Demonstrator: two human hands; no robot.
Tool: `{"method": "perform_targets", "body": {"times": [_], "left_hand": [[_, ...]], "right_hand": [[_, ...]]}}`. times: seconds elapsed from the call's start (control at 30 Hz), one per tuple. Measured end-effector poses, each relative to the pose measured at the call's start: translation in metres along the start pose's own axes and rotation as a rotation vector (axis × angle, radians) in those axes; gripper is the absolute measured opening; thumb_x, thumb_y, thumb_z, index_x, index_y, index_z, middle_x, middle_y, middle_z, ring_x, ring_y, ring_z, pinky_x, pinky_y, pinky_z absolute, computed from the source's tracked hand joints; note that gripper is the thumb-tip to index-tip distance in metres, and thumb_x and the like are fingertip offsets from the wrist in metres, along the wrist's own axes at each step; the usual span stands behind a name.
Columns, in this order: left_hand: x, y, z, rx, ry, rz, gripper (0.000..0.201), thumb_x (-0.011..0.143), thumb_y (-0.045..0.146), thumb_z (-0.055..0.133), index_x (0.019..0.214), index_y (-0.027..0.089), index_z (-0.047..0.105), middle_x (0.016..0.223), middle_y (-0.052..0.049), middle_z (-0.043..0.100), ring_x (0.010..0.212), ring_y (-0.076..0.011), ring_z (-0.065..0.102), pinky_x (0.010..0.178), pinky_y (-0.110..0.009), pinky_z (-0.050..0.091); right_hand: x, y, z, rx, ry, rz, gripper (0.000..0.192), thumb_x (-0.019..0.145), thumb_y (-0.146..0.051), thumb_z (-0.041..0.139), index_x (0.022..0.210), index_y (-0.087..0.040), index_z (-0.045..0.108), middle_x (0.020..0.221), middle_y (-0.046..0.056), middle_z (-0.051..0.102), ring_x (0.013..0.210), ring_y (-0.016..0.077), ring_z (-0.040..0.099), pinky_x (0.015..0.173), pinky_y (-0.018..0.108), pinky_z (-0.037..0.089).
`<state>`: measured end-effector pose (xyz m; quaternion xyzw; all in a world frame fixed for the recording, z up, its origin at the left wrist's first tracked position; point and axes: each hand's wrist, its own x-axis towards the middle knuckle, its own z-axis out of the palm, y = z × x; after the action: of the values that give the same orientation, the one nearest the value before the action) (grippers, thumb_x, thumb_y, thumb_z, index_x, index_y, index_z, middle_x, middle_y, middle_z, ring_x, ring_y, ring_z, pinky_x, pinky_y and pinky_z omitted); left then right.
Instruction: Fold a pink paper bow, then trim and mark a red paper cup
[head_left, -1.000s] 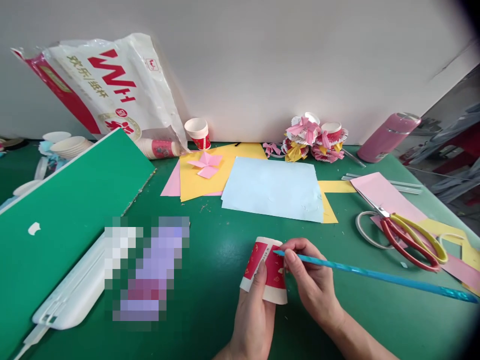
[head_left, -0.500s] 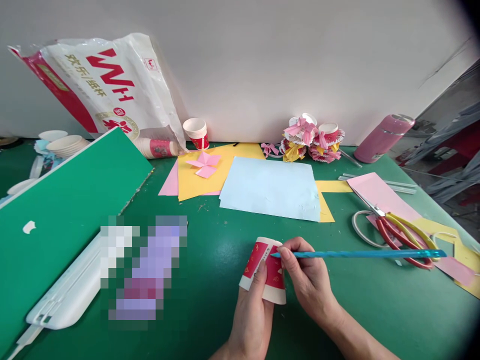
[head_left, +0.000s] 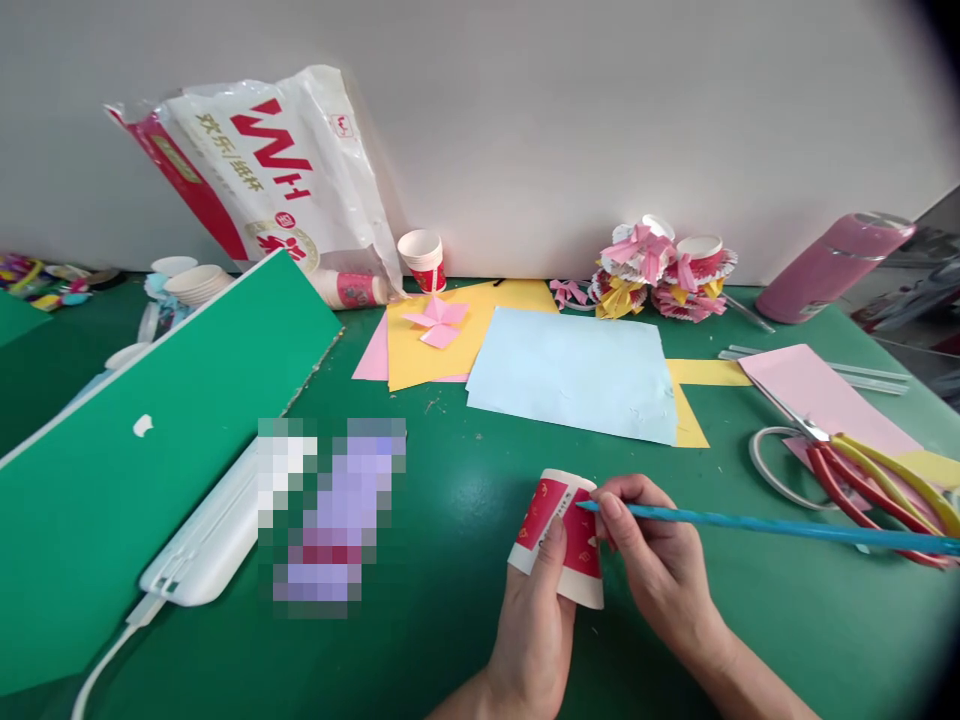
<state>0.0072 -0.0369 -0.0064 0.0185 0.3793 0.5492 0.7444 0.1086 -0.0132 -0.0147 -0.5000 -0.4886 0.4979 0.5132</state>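
Note:
My left hand (head_left: 534, 625) is wrapped round a red and white paper cup (head_left: 580, 550), its thumb lying across the printed side. The cup is tilted over the green table. Between the fingers and thumb of my right hand (head_left: 660, 550) is a long, thin blue pen (head_left: 720, 518). Its pointed tip is at the cup's red side, near one end of the cup. Whether the tip touches the cup, I cannot tell. The pen's far end reaches the right edge of the view.
Ahead lie light blue paper (head_left: 574, 375) and a pink folded-paper flower (head_left: 439, 318). Scissors (head_left: 847, 460) rest at right, below a pink bottle (head_left: 836, 265). On the left are a green board (head_left: 187, 400) and a white power strip (head_left: 217, 540). Decorated cups (head_left: 645, 265) stand by the wall.
The whole view has swung left, so everything appears farther right. My hands keep the same hold on the cup and pen. The pen's far end slants lower in the picture.

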Motion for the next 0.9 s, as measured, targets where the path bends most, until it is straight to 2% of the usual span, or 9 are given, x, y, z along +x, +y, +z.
{"method": "perform_targets", "body": {"times": [0.2, 0.5, 0.67, 0.9], "left_hand": [[0.000, 0.000, -0.001, 0.005, -0.020, 0.024, 0.034, 0.084, 0.032, 0.054, 0.114, 0.017, 0.060, 0.112, -0.009, 0.066, 0.113, -0.0233, 0.053, 0.098, -0.034, 0.035], [0.000, 0.004, 0.000, 0.025, 0.008, -0.014, 0.031, 0.084, 0.033, 0.054, 0.108, 0.015, 0.064, 0.100, -0.009, 0.069, 0.108, -0.0252, 0.055, 0.096, -0.036, 0.037], [0.000, 0.005, 0.003, 0.027, 0.060, -0.039, 0.030, 0.082, 0.033, 0.056, 0.105, 0.015, 0.065, 0.096, -0.009, 0.069, 0.103, -0.0265, 0.058, 0.093, -0.038, 0.040], [0.001, 0.005, 0.003, 0.028, 0.104, -0.057, 0.031, 0.080, 0.033, 0.059, 0.106, 0.017, 0.065, 0.099, -0.009, 0.069, 0.105, -0.0274, 0.057, 0.093, -0.038, 0.041]], "right_hand": [[0.000, -0.001, -0.001, 0.043, -0.027, 0.030, 0.012, 0.087, -0.033, 0.054, 0.085, -0.021, 0.056, 0.063, -0.003, 0.051, 0.054, 0.0100, 0.043, 0.046, 0.019, 0.038], [0.004, -0.013, 0.001, 0.126, -0.011, 0.161, 0.021, 0.087, -0.039, 0.053, 0.081, -0.019, 0.054, 0.062, -0.002, 0.052, 0.055, 0.0105, 0.047, 0.048, 0.021, 0.041], [0.000, -0.006, 0.001, 0.090, 0.035, 0.132, 0.021, 0.088, -0.039, 0.051, 0.080, -0.019, 0.052, 0.060, -0.003, 0.050, 0.054, 0.0102, 0.044, 0.048, 0.021, 0.038], [-0.003, 0.000, 0.002, 0.030, 0.021, 0.077, 0.020, 0.088, -0.037, 0.050, 0.079, -0.020, 0.052, 0.057, -0.004, 0.047, 0.050, 0.0105, 0.041, 0.043, 0.020, 0.034]]}}
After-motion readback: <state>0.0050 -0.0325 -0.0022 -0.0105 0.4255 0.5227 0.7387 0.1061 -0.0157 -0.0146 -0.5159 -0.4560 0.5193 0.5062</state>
